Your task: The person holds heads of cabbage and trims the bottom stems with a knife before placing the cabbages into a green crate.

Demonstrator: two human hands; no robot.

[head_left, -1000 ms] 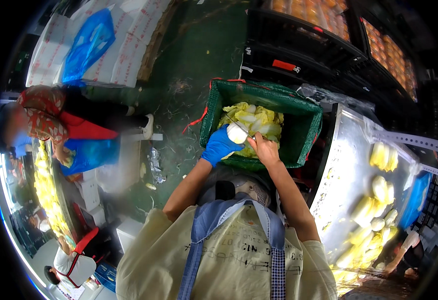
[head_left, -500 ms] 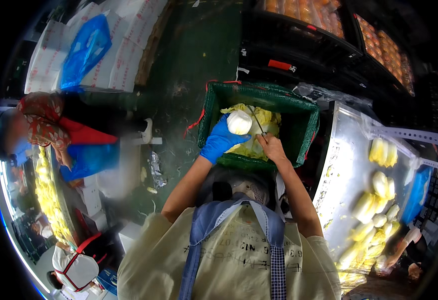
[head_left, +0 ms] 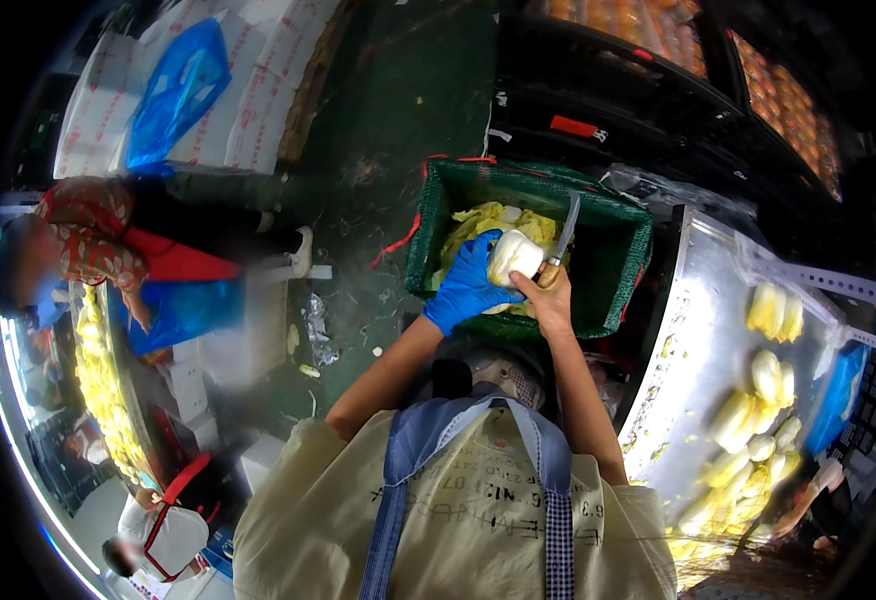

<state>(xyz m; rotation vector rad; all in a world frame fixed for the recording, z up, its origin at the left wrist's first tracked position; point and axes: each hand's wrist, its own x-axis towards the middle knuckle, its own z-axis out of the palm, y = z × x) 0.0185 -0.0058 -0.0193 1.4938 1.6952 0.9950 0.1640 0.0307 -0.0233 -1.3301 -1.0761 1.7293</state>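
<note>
My left hand point(head_left: 471, 284), in a blue glove, is closed around a napa cabbage point(head_left: 515, 255) whose white cut base faces up. In my bare right hand point(head_left: 547, 297) is a knife point(head_left: 568, 229) with a light wooden handle, its blade pointing up and away from me. The right thumb rests against the side of the cabbage. Both hands are over a green woven bin point(head_left: 613, 228) with a red cord at its rim. Loose yellow-green cabbage leaves point(head_left: 476, 217) lie inside it, partly hidden by my hands.
On my right, a metal table point(head_left: 693, 300) carries several napa cabbages point(head_left: 753, 410). Black crates point(head_left: 608, 70) of orange produce stand beyond the bin. White boxes point(head_left: 263, 95) with a blue bag point(head_left: 180, 95) are far left. A co-worker in a red apron point(head_left: 183, 258) works at left.
The knife has swung from over the leaves to upright at the right of the cabbage. The cabbage has tilted and moved right, and my right thumb has come against it.
</note>
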